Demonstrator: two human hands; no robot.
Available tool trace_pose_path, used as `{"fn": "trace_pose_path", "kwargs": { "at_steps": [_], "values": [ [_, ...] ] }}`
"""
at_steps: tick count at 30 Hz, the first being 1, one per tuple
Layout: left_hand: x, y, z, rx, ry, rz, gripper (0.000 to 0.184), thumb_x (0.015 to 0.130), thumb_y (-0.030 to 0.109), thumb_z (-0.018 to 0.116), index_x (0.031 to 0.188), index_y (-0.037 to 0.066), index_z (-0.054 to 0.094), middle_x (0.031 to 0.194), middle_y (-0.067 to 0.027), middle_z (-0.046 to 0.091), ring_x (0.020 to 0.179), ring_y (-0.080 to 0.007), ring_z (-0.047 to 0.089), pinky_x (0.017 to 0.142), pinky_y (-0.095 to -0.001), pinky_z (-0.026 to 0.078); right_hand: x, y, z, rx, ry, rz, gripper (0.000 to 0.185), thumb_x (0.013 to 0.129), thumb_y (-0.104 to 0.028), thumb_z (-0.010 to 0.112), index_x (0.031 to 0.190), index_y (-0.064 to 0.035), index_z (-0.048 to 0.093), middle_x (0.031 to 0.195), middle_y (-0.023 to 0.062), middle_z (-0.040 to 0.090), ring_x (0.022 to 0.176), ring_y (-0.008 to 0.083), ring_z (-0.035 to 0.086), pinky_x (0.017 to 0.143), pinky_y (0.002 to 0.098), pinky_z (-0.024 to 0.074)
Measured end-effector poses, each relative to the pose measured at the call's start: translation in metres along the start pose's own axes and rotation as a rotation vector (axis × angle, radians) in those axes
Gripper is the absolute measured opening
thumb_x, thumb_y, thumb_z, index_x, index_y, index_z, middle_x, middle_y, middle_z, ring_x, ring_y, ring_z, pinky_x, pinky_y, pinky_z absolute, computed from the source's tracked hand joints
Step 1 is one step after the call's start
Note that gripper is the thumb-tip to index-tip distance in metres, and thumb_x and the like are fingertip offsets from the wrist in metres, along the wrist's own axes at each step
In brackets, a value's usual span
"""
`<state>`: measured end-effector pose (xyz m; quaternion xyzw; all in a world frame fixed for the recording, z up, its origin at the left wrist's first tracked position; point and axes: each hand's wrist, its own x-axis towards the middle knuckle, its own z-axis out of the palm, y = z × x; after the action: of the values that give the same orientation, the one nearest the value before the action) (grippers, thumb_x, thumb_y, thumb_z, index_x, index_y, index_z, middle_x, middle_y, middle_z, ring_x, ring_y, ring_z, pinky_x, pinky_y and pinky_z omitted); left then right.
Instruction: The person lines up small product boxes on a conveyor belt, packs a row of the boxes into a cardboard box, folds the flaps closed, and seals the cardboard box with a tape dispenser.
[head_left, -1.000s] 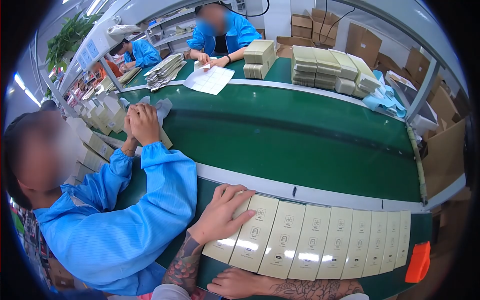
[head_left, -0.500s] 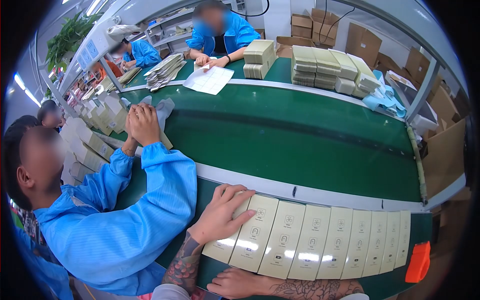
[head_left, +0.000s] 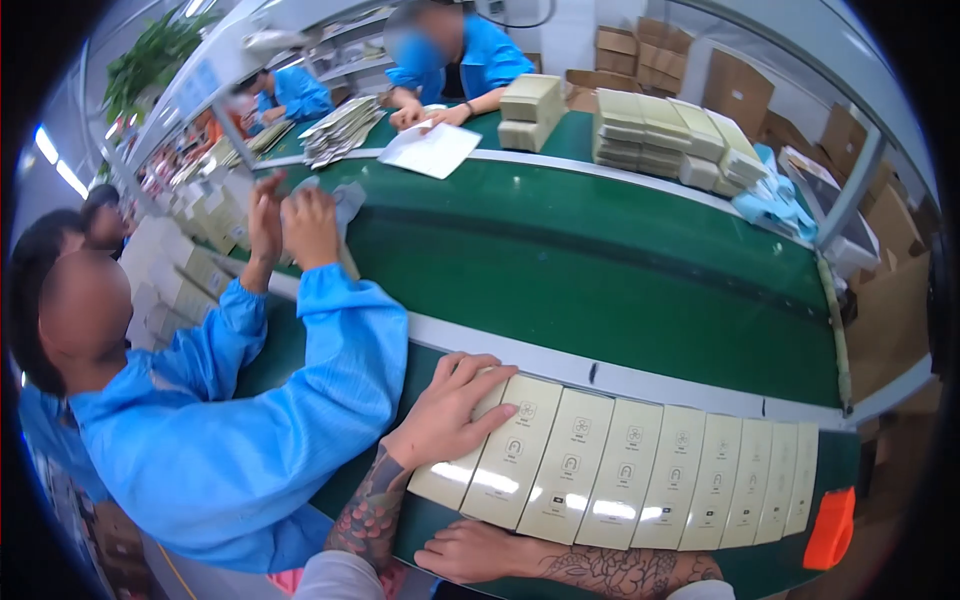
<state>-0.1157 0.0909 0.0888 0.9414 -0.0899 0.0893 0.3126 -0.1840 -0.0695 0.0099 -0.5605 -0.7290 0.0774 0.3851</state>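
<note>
My left hand (head_left: pixel 457 412) lies across the first boxes at the left end of a row, fingers stretched over their far edge and thumb apart on the second box. Pale cream boxes (head_left: pixel 571 460) with small printed icons stand side by side in a slightly curved row. In front of them, along the near table edge, my right hand (head_left: pixel 466 550) rests with its fingers loosely curled, pointing left. Nothing shows in it. Past the row's right end lies an orange object (head_left: pixel 829 528), perhaps a tape dispenser; its kind is unclear.
A green conveyor belt (head_left: pixel 600 270) with metal rails runs beyond the boxes. On my left sits a co-worker in a blue jacket (head_left: pixel 250 420), with opened cartons (head_left: pixel 185 280) behind. Opposite, another person handles a white sheet (head_left: pixel 430 150) near stacked boxes (head_left: pixel 530 112).
The neighbouring co-worker's hands have moved apart. The white sheet opposite has shifted and turned a little. My camera view has moved slightly; my hands keep their places at the boxes.
</note>
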Motion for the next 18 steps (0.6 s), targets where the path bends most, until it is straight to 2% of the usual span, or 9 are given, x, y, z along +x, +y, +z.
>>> {"fn": "trace_pose_path", "kwargs": {
  "at_steps": [2, 3, 6, 9, 12, 15, 18],
  "values": [
    [-0.003, -0.004, 0.003, -0.021, 0.028, 0.039, 0.044, 0.091, 0.031, 0.061, 0.127, 0.006, 0.056, 0.126, -0.0168, 0.051, 0.118, -0.0382, 0.042, 0.102, -0.0451, 0.037, 0.002, 0.002, 0.002, -0.003, 0.007, -0.023, 0.016, 0.076, -0.018, 0.06, 0.078, -0.008, 0.049, 0.065, 0.0062, 0.055, 0.061, 0.0232, 0.061, 0.056, 0.0355, 0.0507],
    [-0.005, -0.006, 0.004, -0.027, 0.039, 0.056, 0.044, 0.091, 0.031, 0.061, 0.127, 0.005, 0.056, 0.126, -0.0172, 0.051, 0.118, -0.0382, 0.042, 0.102, -0.0452, 0.037, 0.004, 0.0, -0.004, 0.021, -0.041, -0.012, 0.01, 0.078, -0.015, 0.056, 0.081, -0.0082, 0.049, 0.067, 0.0063, 0.058, 0.064, 0.0247, 0.064, 0.058, 0.0385, 0.0519],
    [-0.009, -0.011, 0.009, -0.044, 0.073, 0.07, 0.045, 0.091, 0.032, 0.061, 0.126, 0.005, 0.056, 0.126, -0.0183, 0.052, 0.118, -0.0384, 0.043, 0.102, -0.0454, 0.037, 0.006, -0.001, -0.007, 0.0, -0.026, -0.024, 0.012, 0.077, -0.014, 0.06, 0.078, -0.0099, 0.049, 0.066, 0.0032, 0.056, 0.062, 0.022, 0.063, 0.055, 0.0355, 0.0507],
    [-0.01, -0.016, 0.014, -0.038, 0.099, 0.102, 0.046, 0.091, 0.032, 0.061, 0.127, 0.005, 0.055, 0.126, -0.0181, 0.051, 0.117, -0.0383, 0.043, 0.102, -0.0458, 0.037, 0.01, -0.002, -0.01, 0.021, -0.024, -0.048, 0.014, 0.077, -0.013, 0.062, 0.077, -0.0103, 0.048, 0.065, 0.0029, 0.055, 0.061, 0.0212, 0.062, 0.054, 0.0347, 0.05],
    [-0.009, -0.016, 0.016, -0.02, 0.048, 0.043, 0.047, 0.09, 0.033, 0.061, 0.128, 0.006, 0.054, 0.126, -0.018, 0.05, 0.117, -0.0383, 0.042, 0.102, -0.0456, 0.037, 0.011, -0.002, -0.012, -0.003, -0.042, -0.039, 0.014, 0.076, -0.013, 0.068, 0.075, -0.0086, 0.055, 0.065, 0.0032, 0.059, 0.059, 0.0216, 0.063, 0.054, 0.0343, 0.051],
    [-0.007, -0.022, 0.02, -0.019, 0.05, 0.068, 0.048, 0.09, 0.034, 0.061, 0.128, 0.006, 0.054, 0.127, -0.0183, 0.049, 0.116, -0.0382, 0.041, 0.102, -0.0457, 0.036, 0.014, -0.001, -0.011, 0.019, -0.025, -0.054, 0.015, 0.078, -0.013, 0.068, 0.072, -0.0086, 0.054, 0.062, 0.0037, 0.057, 0.056, 0.0224, 0.061, 0.053, 0.0343, 0.0507],
    [-0.012, -0.021, 0.014, -0.017, 0.05, 0.042, 0.059, 0.089, 0.035, 0.061, 0.137, 0.003, 0.045, 0.13, -0.02, 0.048, 0.12, -0.0384, 0.04, 0.105, -0.0456, 0.035, 0.015, -0.004, -0.013, -0.005, -0.036, -0.051, 0.017, 0.079, -0.013, 0.068, 0.071, -0.0087, 0.054, 0.06, 0.0041, 0.057, 0.055, 0.0227, 0.061, 0.053, 0.0342, 0.0506]
  ]
}}
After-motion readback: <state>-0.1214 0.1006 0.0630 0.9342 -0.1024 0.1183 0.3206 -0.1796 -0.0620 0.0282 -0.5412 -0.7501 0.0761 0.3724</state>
